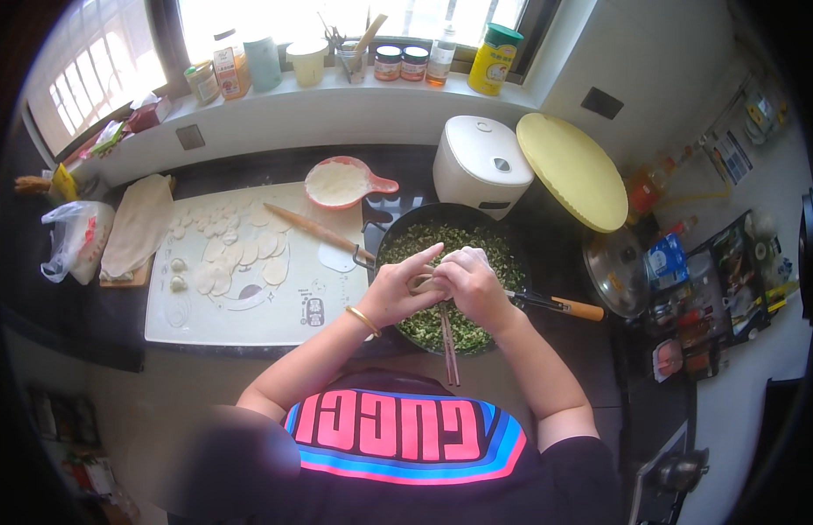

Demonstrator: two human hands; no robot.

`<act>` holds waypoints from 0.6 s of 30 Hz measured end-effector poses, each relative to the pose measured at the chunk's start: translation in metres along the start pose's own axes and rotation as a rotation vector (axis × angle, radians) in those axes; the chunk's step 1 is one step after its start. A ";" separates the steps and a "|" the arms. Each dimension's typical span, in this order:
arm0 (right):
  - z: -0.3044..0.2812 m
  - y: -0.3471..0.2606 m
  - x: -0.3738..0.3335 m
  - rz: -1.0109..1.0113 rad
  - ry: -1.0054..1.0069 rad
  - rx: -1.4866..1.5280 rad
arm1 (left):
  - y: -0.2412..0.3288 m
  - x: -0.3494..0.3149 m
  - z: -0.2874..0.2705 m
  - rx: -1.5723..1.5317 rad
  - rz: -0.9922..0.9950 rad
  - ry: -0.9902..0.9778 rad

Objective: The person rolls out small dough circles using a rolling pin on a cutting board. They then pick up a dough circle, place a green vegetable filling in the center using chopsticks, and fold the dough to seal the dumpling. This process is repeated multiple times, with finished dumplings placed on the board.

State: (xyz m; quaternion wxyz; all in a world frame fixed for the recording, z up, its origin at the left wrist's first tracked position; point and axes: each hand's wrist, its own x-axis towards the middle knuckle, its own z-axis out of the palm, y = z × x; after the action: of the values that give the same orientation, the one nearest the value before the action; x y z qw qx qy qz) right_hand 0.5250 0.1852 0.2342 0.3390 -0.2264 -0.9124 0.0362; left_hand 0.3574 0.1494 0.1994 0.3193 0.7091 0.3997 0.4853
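Both my hands meet over a dark wok (378, 234) filled with finely chopped green filling (450, 232). My left hand (404, 287), a gold bangle on its wrist, cups a pale dumpling wrapper (421, 280) with the index finger raised. The fingers of my right hand (473, 282) are bent and pinch at the wrapper's edge; they hide most of it. Below the hands, a pair of chopsticks (449, 346) points toward me over the filling; their far ends are hidden. To the left, round dough wrappers (247, 252) lie on a white pastry mat (174, 319).
A rolling pin (314, 229) rests between mat and wok. Behind stand a red bowl (316, 199) of flour, a white rice cooker (485, 162) and a yellow round tray (572, 171). The wok's wooden-tipped handle (577, 308) juts right, near a glass lid (616, 271). Jars line the windowsill (336, 98).
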 end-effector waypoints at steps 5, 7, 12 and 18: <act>0.001 0.000 0.000 -0.032 0.025 -0.016 | -0.001 0.001 -0.002 0.015 -0.021 -0.025; -0.005 -0.004 0.007 -0.018 -0.014 0.038 | -0.004 0.001 -0.002 0.020 -0.020 -0.014; -0.004 -0.001 0.009 0.013 -0.091 0.051 | -0.001 0.004 -0.002 -0.054 -0.123 -0.022; 0.013 -0.002 -0.001 0.363 0.181 0.221 | -0.024 -0.001 0.016 -0.897 -0.311 -0.021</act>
State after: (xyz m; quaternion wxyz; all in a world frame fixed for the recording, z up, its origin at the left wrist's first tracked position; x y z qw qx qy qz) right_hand 0.5166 0.1842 0.2236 0.4300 -0.3506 -0.8132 0.1756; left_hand 0.3662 0.1590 0.1740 0.6667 0.4380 0.2490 0.5493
